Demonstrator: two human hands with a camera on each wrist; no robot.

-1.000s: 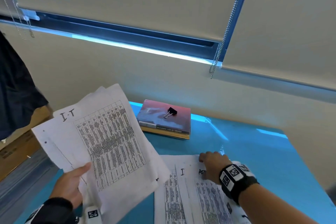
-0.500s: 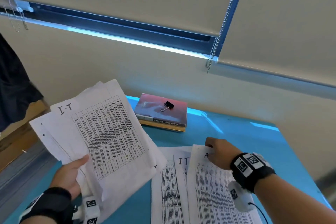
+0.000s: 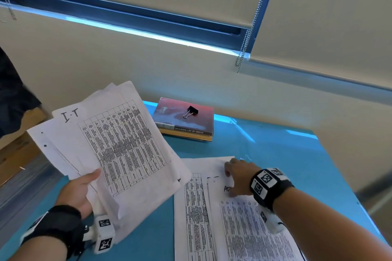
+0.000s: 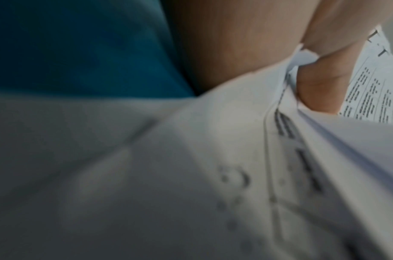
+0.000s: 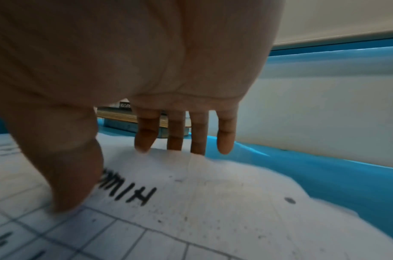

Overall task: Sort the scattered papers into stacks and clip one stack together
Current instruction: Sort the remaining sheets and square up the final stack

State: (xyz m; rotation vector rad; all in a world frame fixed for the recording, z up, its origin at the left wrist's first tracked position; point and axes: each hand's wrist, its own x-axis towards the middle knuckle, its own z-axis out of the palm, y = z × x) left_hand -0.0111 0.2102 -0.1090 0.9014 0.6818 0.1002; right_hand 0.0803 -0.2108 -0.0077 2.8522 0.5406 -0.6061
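Observation:
My left hand (image 3: 81,192) holds a fanned bundle of printed papers (image 3: 114,146) above the blue table, thumb on top; the top sheet is marked "I.T". In the left wrist view the thumb (image 4: 320,88) pinches the bundle of papers (image 4: 191,176). My right hand (image 3: 237,176) rests with straight fingers on the top sheet (image 3: 244,222) of the papers lying flat on the table. In the right wrist view its fingertips (image 5: 144,140) touch the far edge of that sheet (image 5: 213,202). A black binder clip (image 3: 191,111) lies on a red book (image 3: 182,119) at the back.
The blue table (image 3: 286,165) runs to a beige wall with a window blind and bead chain (image 3: 246,40). A cardboard box (image 3: 17,144) and a dark garment (image 3: 10,99) are off the table's left edge.
My right hand has slid the top flat sheet leftward over the sheet marked "I.T". The left hand keeps its bundle raised.

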